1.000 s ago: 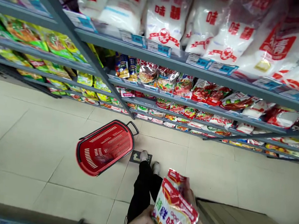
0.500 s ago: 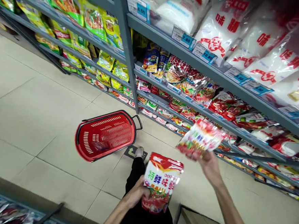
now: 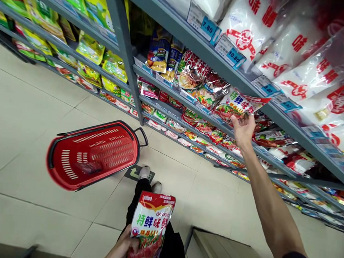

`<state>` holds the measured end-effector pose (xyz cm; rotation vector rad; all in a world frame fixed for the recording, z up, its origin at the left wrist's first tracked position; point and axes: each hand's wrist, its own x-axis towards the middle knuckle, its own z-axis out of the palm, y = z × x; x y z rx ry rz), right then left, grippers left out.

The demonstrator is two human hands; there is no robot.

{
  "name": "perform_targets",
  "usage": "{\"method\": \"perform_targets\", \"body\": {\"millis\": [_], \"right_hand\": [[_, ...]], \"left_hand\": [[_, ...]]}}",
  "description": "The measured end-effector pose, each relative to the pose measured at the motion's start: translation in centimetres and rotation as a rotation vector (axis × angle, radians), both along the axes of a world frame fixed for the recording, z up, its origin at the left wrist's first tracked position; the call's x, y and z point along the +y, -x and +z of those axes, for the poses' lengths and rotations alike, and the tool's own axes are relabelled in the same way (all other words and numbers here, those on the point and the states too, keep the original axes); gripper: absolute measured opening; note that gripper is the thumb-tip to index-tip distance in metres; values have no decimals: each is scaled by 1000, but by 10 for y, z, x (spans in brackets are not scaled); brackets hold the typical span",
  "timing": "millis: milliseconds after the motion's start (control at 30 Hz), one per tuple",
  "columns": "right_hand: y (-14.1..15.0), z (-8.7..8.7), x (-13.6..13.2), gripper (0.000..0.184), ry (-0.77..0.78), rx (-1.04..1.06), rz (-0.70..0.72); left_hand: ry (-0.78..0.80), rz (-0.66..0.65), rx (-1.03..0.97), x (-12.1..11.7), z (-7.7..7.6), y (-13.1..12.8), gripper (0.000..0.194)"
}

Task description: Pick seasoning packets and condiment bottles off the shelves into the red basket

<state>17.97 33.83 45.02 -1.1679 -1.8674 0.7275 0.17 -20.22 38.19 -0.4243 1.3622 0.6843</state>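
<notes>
My left hand (image 3: 124,245) grips a red and white seasoning pouch (image 3: 152,228) by its lower left side, its printed front facing up at me. With my arm stretched out, my right hand (image 3: 244,128) holds a similar seasoning packet (image 3: 235,104) at the edge of a shelf. The fingers are partly behind this packet, the thumb at its lower edge. Beside it on the same shelf lie other seasoning bags (image 3: 192,73). On the floor to the left stands a red shopping basket (image 3: 120,155) with a dark package (image 3: 89,167) inside.
Large white bags (image 3: 246,28) with red print fill the upper shelf, above price tags (image 3: 230,52). A grey shelf post (image 3: 122,43) divides them from yellow and green packets (image 3: 91,46). A low box-like stand (image 3: 219,252) is near my legs.
My right hand has carried its packet up and forward to the shelf. My left hand still holds its pouch. The view has shifted, so the basket appears farther left.
</notes>
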Motion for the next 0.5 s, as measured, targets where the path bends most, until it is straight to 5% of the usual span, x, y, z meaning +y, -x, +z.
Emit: {"method": "perform_targets", "body": {"millis": [300,500], "right_hand": [[2,-5,29,63,239,-179,101],[4,-11,-8,82,-129,-393,-293]], "left_hand": [[-96,39,7,26,-1,-8,59],[-118,95,-30,27,-1,-1,48]]}}
